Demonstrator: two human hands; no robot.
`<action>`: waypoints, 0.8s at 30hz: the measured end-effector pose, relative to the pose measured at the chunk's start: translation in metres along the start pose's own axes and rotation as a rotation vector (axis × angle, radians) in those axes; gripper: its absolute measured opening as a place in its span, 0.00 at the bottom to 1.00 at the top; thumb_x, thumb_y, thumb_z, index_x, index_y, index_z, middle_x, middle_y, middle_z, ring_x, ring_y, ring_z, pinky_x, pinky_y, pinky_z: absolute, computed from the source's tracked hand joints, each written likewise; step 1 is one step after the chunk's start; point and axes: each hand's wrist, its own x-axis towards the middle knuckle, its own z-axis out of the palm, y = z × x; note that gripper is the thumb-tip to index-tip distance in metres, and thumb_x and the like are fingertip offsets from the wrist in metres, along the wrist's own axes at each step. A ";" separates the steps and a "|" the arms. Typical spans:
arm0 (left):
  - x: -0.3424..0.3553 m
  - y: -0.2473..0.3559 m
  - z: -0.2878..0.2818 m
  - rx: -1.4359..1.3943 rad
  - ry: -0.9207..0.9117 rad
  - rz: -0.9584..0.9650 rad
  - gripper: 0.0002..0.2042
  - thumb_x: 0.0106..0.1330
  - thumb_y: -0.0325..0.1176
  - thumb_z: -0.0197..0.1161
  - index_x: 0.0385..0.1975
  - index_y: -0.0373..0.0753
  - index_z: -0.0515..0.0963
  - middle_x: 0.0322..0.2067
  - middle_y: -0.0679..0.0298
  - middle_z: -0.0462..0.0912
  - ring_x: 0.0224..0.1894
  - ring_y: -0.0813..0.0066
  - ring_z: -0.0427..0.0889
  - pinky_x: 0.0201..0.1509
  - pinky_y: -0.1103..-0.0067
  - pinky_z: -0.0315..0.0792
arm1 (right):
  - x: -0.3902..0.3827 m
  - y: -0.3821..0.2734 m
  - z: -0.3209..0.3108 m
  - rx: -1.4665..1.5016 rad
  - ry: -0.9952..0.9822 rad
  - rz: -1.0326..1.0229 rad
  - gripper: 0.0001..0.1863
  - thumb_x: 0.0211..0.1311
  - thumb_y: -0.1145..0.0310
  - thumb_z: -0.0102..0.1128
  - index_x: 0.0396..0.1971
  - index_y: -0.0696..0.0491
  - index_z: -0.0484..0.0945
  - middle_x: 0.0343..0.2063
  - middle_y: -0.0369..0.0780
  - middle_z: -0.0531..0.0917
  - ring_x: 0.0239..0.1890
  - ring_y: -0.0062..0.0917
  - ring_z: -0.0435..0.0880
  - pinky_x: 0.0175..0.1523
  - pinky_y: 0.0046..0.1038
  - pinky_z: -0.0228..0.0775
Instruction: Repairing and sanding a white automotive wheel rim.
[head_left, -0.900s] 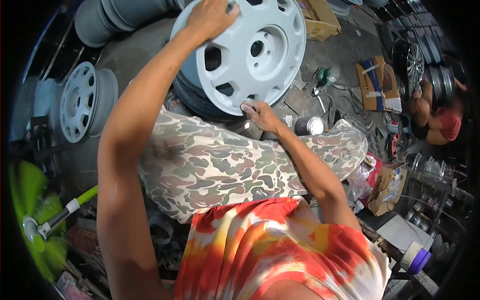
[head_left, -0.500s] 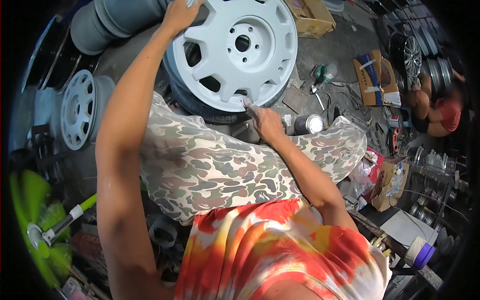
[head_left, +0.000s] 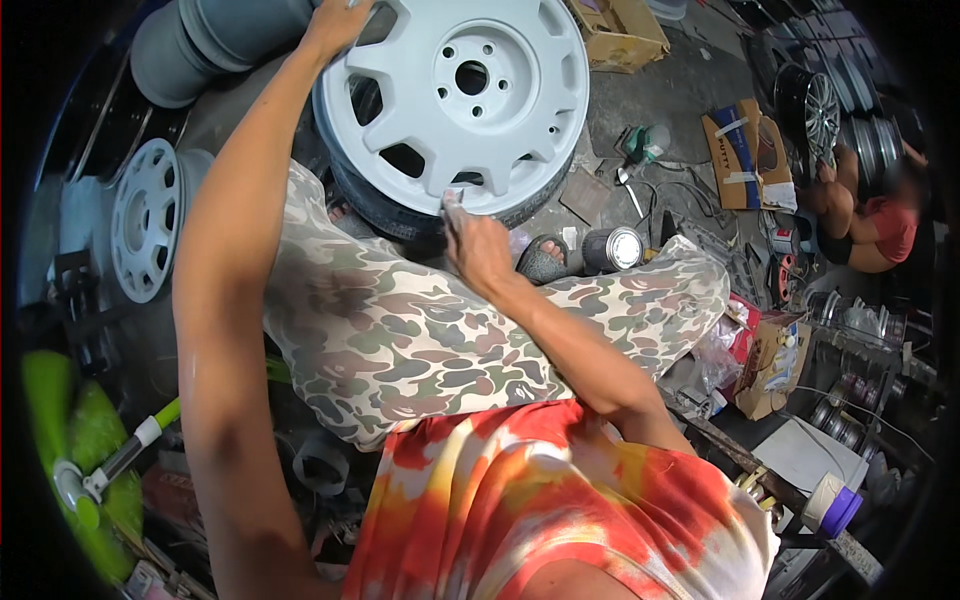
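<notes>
Workshop floor (head_left: 690,100), dk grey & cluttered. Top ctr: pale-grey wheel rim (head_left: 447,70), face twd camera, over a dk tyre (head_left: 390,215), just beyond the person's camo trousers (head_left: 430,330). Lower L, green fan (head_left: 70,484); upper L, grey wheel barrels (head_left: 240,35). Far R, co-worker (head_left: 885,230) in red top sits low nr a silver spoked wheel (head_left: 822,115). L side: 2nd pale rim (head_left: 148,205) on edge. Then cardboard box (head_left: 735,160) R of ctr, tin (head_left: 612,250) nr a sandalled foot (head_left: 545,258).

L arm reaches up, nearly straight; L hand (head_left: 335,28) at rim's upper-L edge. R arm bent, R hand (head_left: 475,245) at rim's near edge, fingertips agst its face.

Hands: L fingers cut off by top edge, can't tell if gripping. R fingertips blurred; can't tell if they pinch anything. Rim's top also cut off, tyre mostly hidden beneath, fan blades blurred.
</notes>
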 end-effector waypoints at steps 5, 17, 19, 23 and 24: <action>-0.005 -0.001 -0.006 0.049 0.013 0.042 0.20 0.79 0.45 0.49 0.45 0.33 0.81 0.38 0.40 0.84 0.46 0.41 0.83 0.47 0.60 0.74 | -0.002 0.041 -0.020 -0.102 -0.104 0.100 0.15 0.67 0.70 0.56 0.50 0.56 0.81 0.21 0.54 0.84 0.26 0.51 0.86 0.35 0.51 0.77; -0.009 0.026 -0.009 -0.187 -0.003 -0.197 0.22 0.79 0.48 0.51 0.46 0.32 0.81 0.40 0.41 0.85 0.48 0.42 0.84 0.48 0.62 0.74 | 0.014 0.006 0.002 0.288 0.082 0.153 0.13 0.73 0.65 0.54 0.47 0.56 0.81 0.27 0.56 0.84 0.32 0.57 0.83 0.40 0.51 0.76; -0.010 0.028 -0.013 -0.183 0.010 -0.206 0.22 0.79 0.47 0.50 0.45 0.32 0.81 0.39 0.41 0.85 0.47 0.42 0.84 0.48 0.62 0.74 | -0.001 0.005 0.003 0.227 0.120 0.049 0.15 0.73 0.64 0.53 0.55 0.50 0.80 0.28 0.55 0.84 0.34 0.56 0.83 0.40 0.51 0.76; -0.009 0.024 -0.017 -0.089 -0.001 -0.126 0.20 0.79 0.45 0.50 0.44 0.32 0.81 0.38 0.40 0.84 0.45 0.41 0.84 0.46 0.61 0.74 | 0.003 0.048 -0.013 0.116 -0.148 -0.023 0.22 0.73 0.66 0.54 0.65 0.36 0.75 0.29 0.54 0.84 0.32 0.53 0.83 0.42 0.50 0.75; -0.004 0.028 -0.015 -0.090 -0.004 -0.114 0.20 0.79 0.45 0.50 0.44 0.32 0.81 0.38 0.40 0.84 0.45 0.41 0.84 0.46 0.61 0.74 | 0.010 0.080 0.003 0.035 -0.115 -0.105 0.26 0.71 0.68 0.55 0.67 0.33 0.73 0.28 0.51 0.85 0.30 0.52 0.84 0.39 0.49 0.76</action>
